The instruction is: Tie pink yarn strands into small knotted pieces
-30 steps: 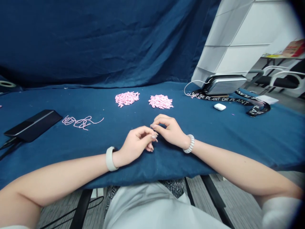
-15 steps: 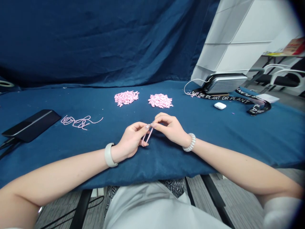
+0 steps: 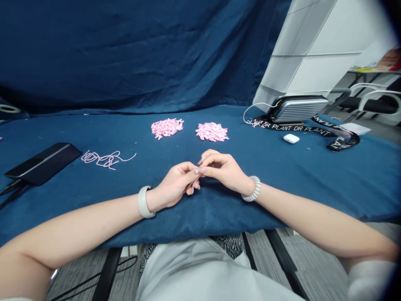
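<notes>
- Navy backdrop cloth (image 3: 125, 54) hangs behind a table covered in blue cloth (image 3: 250, 200), with a white panelled partition (image 3: 300, 54) at far right.
- Left forearm (image 3: 78, 228) and right forearm (image 3: 316, 221) reach in bare from the lower corners, resting across the table's near edge; the frame cuts off both elbows.
- Left hand (image 3: 173, 186) lies curled, its fingertips meeting those of the right hand (image 3: 224, 169), which arches above in a narrow pinch.
- Thin pink strand (image 3: 197, 177) sits between the fingertips at mid-table, mostly hidden; its ends and length cannot be made out.
- Black handheld device (image 3: 42, 158) lies far left, just beside a loose pink cord (image 3: 105, 159).
- Two pink heaps (image 3: 167, 128) (image 3: 212, 132) lie beyond the hands, their pieces too small to tell apart.
- Silver ribbed case (image 3: 299, 108) rests near a black "DR PLANT" lanyard (image 3: 297, 129) and a white earbud case (image 3: 291, 139).
- White wristband (image 3: 143, 202) circles the left wrist, a white coil bracelet (image 3: 252, 189) the right.
</notes>
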Motion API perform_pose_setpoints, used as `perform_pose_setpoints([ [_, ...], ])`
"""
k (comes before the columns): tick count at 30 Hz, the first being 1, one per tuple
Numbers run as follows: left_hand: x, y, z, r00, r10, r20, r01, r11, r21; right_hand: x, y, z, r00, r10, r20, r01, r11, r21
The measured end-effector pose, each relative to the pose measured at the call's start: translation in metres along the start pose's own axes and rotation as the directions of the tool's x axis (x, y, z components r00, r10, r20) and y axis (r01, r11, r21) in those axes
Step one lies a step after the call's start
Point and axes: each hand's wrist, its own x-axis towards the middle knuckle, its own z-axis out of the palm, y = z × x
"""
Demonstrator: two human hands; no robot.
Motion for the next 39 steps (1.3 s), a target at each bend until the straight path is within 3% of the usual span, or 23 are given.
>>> perform_pose_setpoints([
  [9,-0.0016,-0.0022,-0.0009,0.998,0.042,0.055,-0.043,0.999,0.008,-0.0011,-0.0025,-0.0025,0.997,-0.042,0.058,0.044,0.998,-0.044],
  [15,-0.0014,-0.0007,-0.0005,0.999,0.005,0.047,-0.004,1.0,-0.006,-0.0019,-0.0061,-0.0008,0.991,-0.089,0.098,0.102,0.986,-0.133],
  [24,0.0002,-0.0003,-0.0014,0.999,-0.037,0.019,0.037,0.999,-0.04,-0.0009,-0.0018,-0.0004,0.995,-0.052,0.084,0.064,0.988,-0.144],
  [35,0.0001,0.0033,0.0029,0.999,-0.025,-0.022,0.024,0.998,-0.057,-0.0013,-0.0025,0.0036,0.995,-0.019,-0.098,0.001,0.983,-0.181],
  [39,-0.0001,0.0023,0.0031,0.999,-0.033,0.001,0.033,0.999,-0.029,-0.0008,-0.0014,0.0029,0.993,-0.021,-0.113,-0.004,0.976,-0.22],
])
